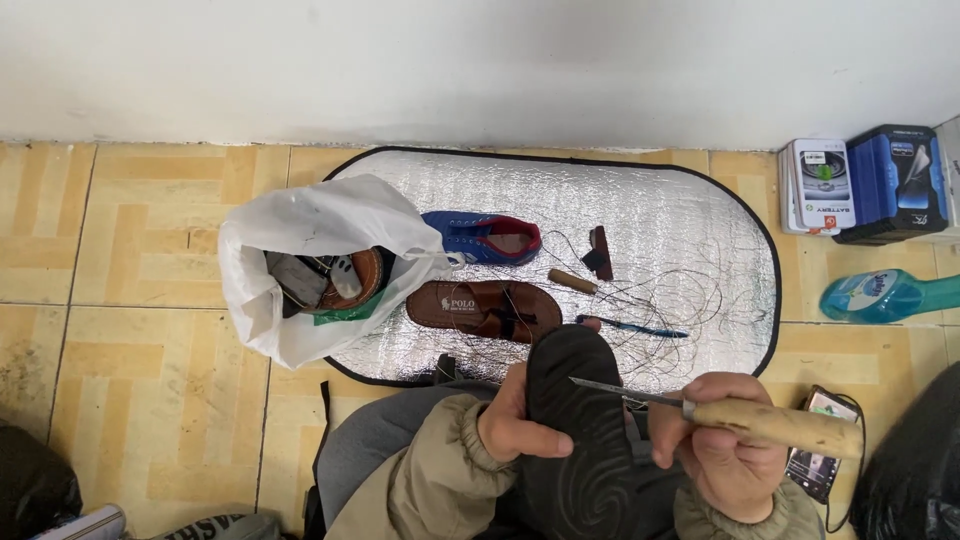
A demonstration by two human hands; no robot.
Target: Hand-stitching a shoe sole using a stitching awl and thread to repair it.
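- Head view: black shoe (580,430) near centre, sole up, clamped in left hand (515,425).
- Right hand (715,445) closed on wooden-handled awl (730,410), tip at sole edge.
- Judged: stitching step; next calls for steady push.
- Brown sandal (487,309) farther off.

Two boxes (860,185) by wall — phone screen (818,458) lower right

Silver foil mat (680,215), oval, black-edged, on a tan tiled floor (150,380) against a white wall (480,60). On the mat: white plastic bag (300,225) holding footwear, far left; blue shoe with red lining (482,238); brown sandal (485,308) just near of it; small wooden-handled tool (572,281); dark brush (600,252); blue pen-like tool (630,326); loose thread (700,300). Far right: two boxes (860,185), teal bottle (885,295). Near right: phone (822,460).
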